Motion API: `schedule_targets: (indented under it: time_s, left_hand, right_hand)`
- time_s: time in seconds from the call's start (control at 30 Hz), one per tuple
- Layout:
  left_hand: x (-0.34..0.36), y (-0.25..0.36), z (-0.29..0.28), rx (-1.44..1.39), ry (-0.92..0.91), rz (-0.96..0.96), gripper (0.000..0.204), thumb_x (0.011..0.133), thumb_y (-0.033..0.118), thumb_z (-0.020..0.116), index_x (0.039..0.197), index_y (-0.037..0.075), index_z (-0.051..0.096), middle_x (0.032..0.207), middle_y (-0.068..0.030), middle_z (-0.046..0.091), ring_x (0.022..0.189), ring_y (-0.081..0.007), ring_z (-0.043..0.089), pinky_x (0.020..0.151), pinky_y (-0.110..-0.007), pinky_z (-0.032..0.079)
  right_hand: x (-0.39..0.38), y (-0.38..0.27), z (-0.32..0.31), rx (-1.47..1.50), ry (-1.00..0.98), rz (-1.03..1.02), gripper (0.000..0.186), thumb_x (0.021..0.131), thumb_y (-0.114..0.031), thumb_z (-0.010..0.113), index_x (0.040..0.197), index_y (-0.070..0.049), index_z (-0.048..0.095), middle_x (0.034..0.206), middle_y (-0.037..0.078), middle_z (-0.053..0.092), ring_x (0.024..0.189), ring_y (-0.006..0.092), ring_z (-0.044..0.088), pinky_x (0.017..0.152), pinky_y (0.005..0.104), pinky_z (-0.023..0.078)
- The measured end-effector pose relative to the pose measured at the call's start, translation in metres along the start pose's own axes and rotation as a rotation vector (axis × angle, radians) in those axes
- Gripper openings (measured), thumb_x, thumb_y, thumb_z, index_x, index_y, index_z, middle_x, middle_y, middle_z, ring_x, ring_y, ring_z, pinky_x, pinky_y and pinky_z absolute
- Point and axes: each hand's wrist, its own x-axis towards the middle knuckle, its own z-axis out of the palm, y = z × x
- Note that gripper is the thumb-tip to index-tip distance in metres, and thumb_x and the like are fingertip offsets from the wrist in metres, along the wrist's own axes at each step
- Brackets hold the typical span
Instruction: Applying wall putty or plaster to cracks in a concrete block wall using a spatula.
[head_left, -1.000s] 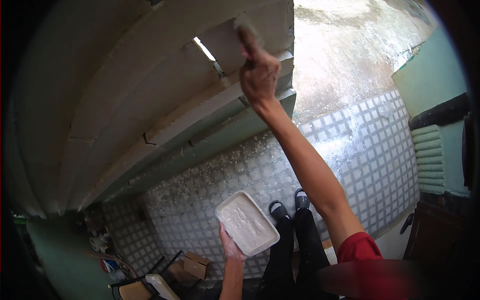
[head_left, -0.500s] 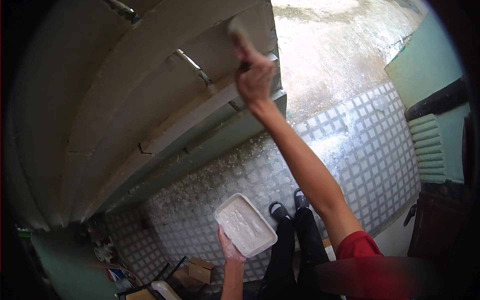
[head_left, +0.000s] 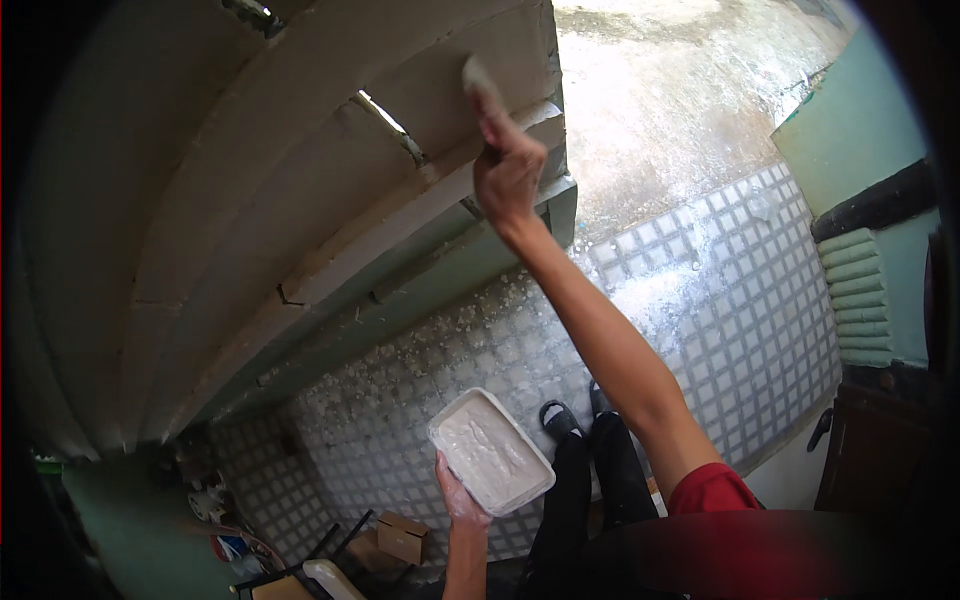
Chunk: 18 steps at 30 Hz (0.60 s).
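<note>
My left hand (head_left: 463, 499) holds a white rectangular tub (head_left: 541, 487) from beneath and at its near left side, fingers curled around it. The tub carries a layer of wet, off-white paste (head_left: 488, 449), and smears of it coat my hand. Stretched far up ahead, my right hand (head_left: 508, 180) is closed, with a finger extended toward the pale, panelled overhead surface (head_left: 430, 95). A whitish shape (head_left: 474, 74) shows at that fingertip; blur hides whether it is a small tool or a dab of paste.
Narrow gaps (head_left: 392, 122) break the overhead panels, with beams (head_left: 330, 255) across them. Below lies a checkered tile floor (head_left: 740, 270), spattered with white spots. A cardboard box (head_left: 402, 538) sits near a black-framed item at lower left; green walls (head_left: 850, 120) stand at right.
My right hand and the whitish shape at its fingertip have shifted slightly down along the panel. My left hand and the tub stay nearly in place.
</note>
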Motion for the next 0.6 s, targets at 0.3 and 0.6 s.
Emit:
schedule_targets:
  time_s: [0.3,0.6]
  left_hand:
    - [0.0,0.003,0.001,0.033,0.004,0.03,0.064,0.1,0.054,0.03,0.147,0.01,0.033,0.145,-0.0107,0.044,0.13,-0.0316,0.046,0.109,-0.047,0.039]
    - [0.005,0.004,-0.01,0.011,-0.012,-0.002,0.066,0.099,0.056,0.033,0.148,0.012,0.032,0.146,-0.0114,0.042,0.13,-0.0326,0.045,0.109,-0.049,0.038]
  right_hand:
    - [0.068,-0.031,-0.031,-0.178,0.155,-0.12,0.058,0.081,0.014,0.039,0.133,-0.006,0.057,0.123,0.019,0.063,0.112,0.0286,0.064,0.1,0.034,0.047]
    - [0.015,-0.057,0.008,-0.218,-0.178,-0.234,0.057,0.08,0.014,0.042,0.129,-0.009,0.06,0.116,0.017,0.065,0.105,0.0312,0.066,0.088,0.0359,0.055]
